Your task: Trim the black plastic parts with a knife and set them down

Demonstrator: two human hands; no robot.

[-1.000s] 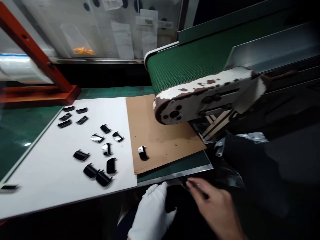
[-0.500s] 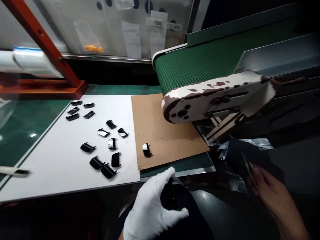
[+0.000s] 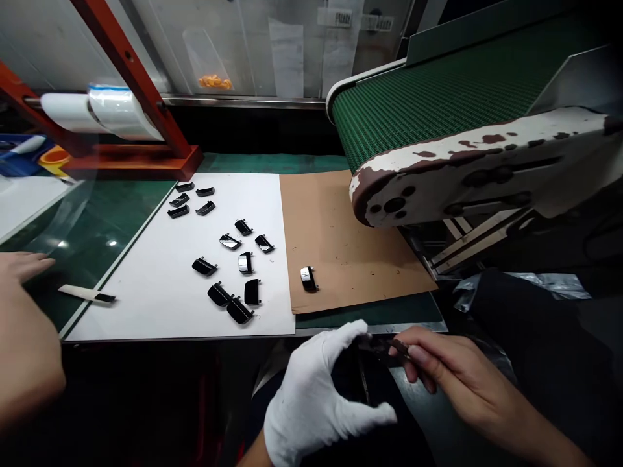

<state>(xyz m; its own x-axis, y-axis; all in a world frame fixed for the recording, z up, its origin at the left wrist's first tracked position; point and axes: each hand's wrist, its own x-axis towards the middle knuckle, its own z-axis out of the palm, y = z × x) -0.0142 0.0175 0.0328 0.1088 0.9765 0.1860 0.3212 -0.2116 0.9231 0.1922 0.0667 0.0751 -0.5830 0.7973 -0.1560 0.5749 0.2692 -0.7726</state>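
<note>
Black parts, thirteen of them, lay scattered left of the cardboard, with one lone black part on its near-left area. Conveyor, green belt and chipped white side, jutted over the cardboard's far-right corner. Green counter ran under the cardboard and showed along its near edge. White sheet sat directly left of the cardboard, under the thirteen. Orange-red stand with film rolls stood beyond and left of the cardboard. Gloved left hand, just nearer than the cardboard, gripped a black piece between thumb and fingers; outline partly lost against dark clothing. Bare right hand, near the cardboard's near-right side, pinched a thin dark tool close to the glove. Another person's hand reached in well left of the cardboard; grip unclear. Pale strip, black-tipped, lay between that hand and the cardboard.
</note>
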